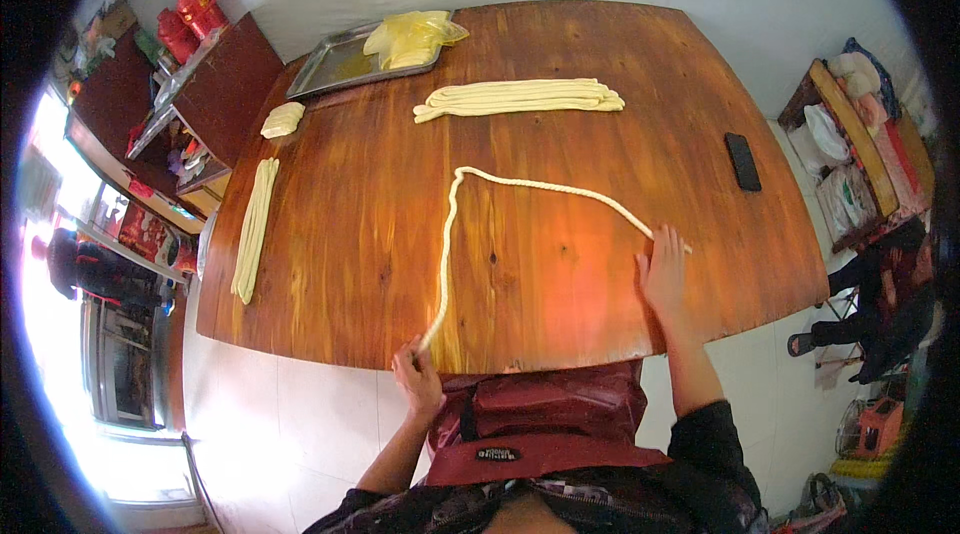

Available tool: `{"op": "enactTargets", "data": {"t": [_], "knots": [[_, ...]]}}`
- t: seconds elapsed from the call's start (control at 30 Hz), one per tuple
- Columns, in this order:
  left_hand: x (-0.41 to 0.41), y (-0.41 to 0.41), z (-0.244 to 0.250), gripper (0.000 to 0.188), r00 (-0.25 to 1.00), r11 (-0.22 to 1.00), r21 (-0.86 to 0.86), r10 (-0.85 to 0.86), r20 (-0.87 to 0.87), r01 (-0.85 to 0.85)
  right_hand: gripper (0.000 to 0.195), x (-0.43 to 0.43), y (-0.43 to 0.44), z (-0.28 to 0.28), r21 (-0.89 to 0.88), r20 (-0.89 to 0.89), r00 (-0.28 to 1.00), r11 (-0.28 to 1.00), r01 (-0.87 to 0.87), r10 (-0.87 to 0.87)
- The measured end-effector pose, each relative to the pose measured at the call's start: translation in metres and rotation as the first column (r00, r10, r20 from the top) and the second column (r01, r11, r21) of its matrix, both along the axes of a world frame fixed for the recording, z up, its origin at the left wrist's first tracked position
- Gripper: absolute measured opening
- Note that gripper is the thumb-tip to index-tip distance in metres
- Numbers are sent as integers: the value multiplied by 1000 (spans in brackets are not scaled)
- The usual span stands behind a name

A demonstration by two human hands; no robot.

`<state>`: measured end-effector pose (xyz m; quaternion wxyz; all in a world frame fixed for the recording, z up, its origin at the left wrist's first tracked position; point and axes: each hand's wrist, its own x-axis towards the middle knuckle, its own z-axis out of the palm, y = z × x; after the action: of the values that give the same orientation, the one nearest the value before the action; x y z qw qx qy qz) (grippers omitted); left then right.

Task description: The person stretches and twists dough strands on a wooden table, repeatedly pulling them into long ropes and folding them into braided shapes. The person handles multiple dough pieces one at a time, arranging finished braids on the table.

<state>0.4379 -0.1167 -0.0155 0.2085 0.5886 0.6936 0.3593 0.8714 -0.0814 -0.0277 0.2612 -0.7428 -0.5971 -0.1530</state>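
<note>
A long twisted dough rope [544, 184] lies bent across the wooden table, with its corner pointing away from me. My left hand [418, 378], at the table's front edge, grips one end of it. Flat over the other end rests my right hand [665, 271], slightly blurred, fingers stretched out; a short tip of dough shows past them. Farther back is a bundle of long dough strands [517, 97]. Another dough bundle [256, 230] lies at the left, below a small stack of dough pieces [283, 120].
On the wooden table [360, 234], a metal tray [330, 69] at the back left holds dough partly under yellow plastic film [409, 30]. A black phone [742, 162] lies at the right. Cabinets [217, 91] stand left; a shelf with bags [847, 151] stands right. Another person's legs [862, 324] show at far right.
</note>
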Motion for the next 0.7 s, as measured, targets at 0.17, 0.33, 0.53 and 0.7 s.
{"op": "enactTargets", "data": {"t": [0.17,0.33,0.53,0.7], "knots": [[-3,40,-7,25,697,728,-49,-672,-249,684,24,19,50,-1,115,-953,282,993,11,108],[50,106,182,22,-29,-71,-527,-996,88,847,20,-108,53,156,-475,-548,346,57,-878,761],[-43,233,315,25,911,777,603,-364,195,181,19,71,128,237,236,-306,900,940,-245,311],[-386,157,62,30,569,941,-26,182,-802,-338,18,243,-42,65,-523,-318,942,848,-82,-105]]}}
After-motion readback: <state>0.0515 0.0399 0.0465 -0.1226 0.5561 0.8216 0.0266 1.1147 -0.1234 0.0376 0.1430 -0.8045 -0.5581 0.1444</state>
